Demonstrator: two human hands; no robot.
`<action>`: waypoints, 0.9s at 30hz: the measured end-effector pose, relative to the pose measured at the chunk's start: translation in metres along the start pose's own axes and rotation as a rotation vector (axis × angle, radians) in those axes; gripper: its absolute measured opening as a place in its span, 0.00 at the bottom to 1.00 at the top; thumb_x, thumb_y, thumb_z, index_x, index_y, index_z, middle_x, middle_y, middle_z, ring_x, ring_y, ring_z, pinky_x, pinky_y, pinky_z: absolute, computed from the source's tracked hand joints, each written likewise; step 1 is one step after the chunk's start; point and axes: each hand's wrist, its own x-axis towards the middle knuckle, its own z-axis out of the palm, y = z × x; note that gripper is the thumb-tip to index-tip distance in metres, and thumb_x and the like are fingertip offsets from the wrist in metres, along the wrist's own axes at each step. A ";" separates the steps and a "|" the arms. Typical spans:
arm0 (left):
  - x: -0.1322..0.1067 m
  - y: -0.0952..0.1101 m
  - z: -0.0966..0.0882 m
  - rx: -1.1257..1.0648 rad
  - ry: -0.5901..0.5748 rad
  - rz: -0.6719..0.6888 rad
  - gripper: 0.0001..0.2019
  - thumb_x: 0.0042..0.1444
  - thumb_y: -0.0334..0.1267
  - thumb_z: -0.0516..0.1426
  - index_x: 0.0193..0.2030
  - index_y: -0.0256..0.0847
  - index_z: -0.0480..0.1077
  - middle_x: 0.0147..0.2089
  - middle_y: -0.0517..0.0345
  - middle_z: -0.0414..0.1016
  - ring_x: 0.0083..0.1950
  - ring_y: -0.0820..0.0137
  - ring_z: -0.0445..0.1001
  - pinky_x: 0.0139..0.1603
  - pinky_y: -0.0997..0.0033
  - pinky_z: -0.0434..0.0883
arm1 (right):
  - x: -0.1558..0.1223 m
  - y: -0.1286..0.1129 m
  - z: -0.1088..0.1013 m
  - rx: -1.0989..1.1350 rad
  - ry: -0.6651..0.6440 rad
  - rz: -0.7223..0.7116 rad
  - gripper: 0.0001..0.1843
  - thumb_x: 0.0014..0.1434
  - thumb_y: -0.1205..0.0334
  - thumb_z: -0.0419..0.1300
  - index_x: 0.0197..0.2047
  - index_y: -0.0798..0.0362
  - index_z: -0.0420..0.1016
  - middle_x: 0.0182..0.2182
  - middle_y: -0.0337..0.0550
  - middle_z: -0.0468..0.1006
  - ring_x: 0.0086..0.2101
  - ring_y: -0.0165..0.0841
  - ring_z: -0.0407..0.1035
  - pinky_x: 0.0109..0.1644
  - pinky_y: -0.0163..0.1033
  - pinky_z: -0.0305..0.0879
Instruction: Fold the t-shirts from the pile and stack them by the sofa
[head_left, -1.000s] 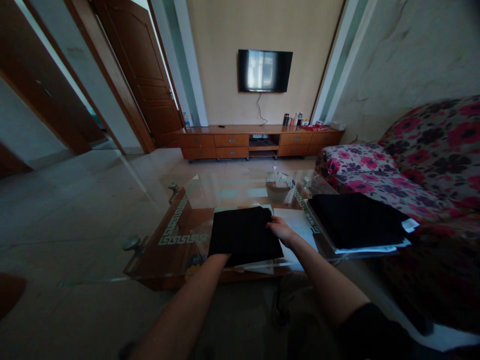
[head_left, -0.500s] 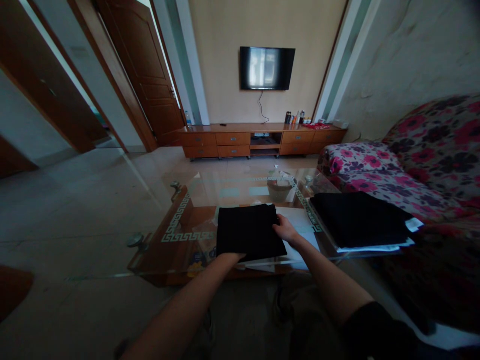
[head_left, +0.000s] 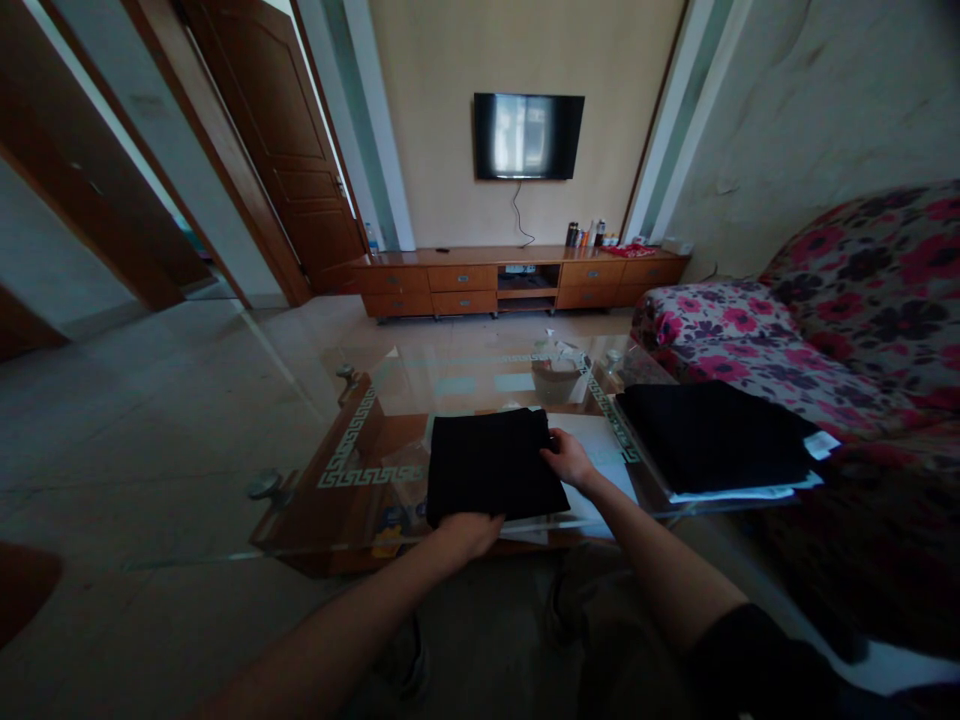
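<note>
Matt black cloth (head_left: 491, 465), folded smooth, lies on the clear, glossy glass tabletop (head_left: 465, 385). Under the glass shines a varnished wood shelf (head_left: 375, 445), and round metal studs (head_left: 264, 486) gleam at the edge. Beside it, more matt dark fabric (head_left: 712, 435) tops white paper (head_left: 742, 494). The sofa (head_left: 862, 290) wears flowered cloth, and the floor (head_left: 150, 420) is polished tile.

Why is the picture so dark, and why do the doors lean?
Head view: the room is dim, so the black cloth shows no detail; the glass table mirrors the pale wall; the TV carries glare; the wide lens tilts the door.
</note>
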 end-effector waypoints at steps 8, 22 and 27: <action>-0.042 0.006 0.000 0.394 0.252 0.376 0.17 0.67 0.47 0.49 0.46 0.42 0.76 0.43 0.42 0.78 0.48 0.55 0.76 0.53 0.56 0.70 | 0.001 -0.003 0.000 -0.090 0.046 -0.030 0.18 0.51 0.72 0.62 0.46 0.53 0.76 0.40 0.45 0.81 0.39 0.36 0.74 0.47 0.39 0.68; 0.029 -0.096 -0.032 0.499 0.515 0.096 0.38 0.66 0.63 0.45 0.75 0.43 0.54 0.78 0.42 0.46 0.78 0.47 0.41 0.73 0.43 0.45 | -0.002 -0.011 0.006 -0.105 0.054 -0.027 0.17 0.56 0.67 0.62 0.50 0.54 0.75 0.38 0.44 0.81 0.35 0.33 0.75 0.41 0.36 0.70; 0.036 -0.110 -0.035 0.371 0.460 0.141 0.38 0.66 0.62 0.46 0.76 0.41 0.52 0.80 0.43 0.38 0.79 0.51 0.35 0.74 0.49 0.44 | -0.003 -0.012 0.007 -0.117 0.045 -0.006 0.16 0.55 0.67 0.63 0.49 0.54 0.76 0.38 0.43 0.81 0.35 0.33 0.75 0.43 0.36 0.70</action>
